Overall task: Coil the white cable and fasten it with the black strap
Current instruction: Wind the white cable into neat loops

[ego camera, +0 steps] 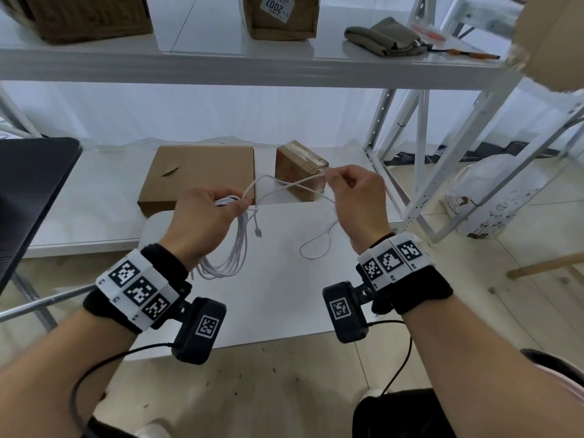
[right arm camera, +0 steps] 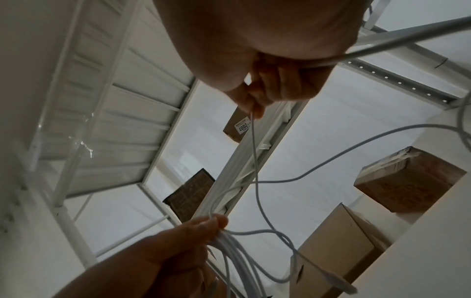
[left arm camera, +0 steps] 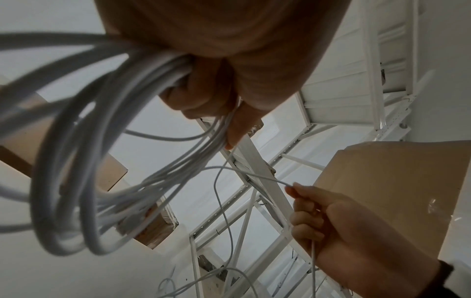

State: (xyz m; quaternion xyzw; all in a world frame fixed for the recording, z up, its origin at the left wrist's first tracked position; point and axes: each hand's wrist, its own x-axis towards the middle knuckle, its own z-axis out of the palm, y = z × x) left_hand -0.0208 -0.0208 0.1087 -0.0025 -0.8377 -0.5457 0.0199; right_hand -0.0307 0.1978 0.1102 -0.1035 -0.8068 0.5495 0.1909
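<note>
My left hand grips several loops of the white cable, which hang below it over the small white table. One connector end dangles beside the loops. My right hand pinches a free strand of the cable between thumb and forefinger, held up to the right of the left hand. The rest of that strand drops to a small loop on the table. In the left wrist view the coil hangs from my curled fingers. In the right wrist view the strand runs down from the pinch. No black strap is in view.
A flat cardboard box and a small taped box lie on the low shelf behind the table. A white metal rack stands at the right, a dark panel at the left. Boxes and a grey cloth sit on the upper shelf.
</note>
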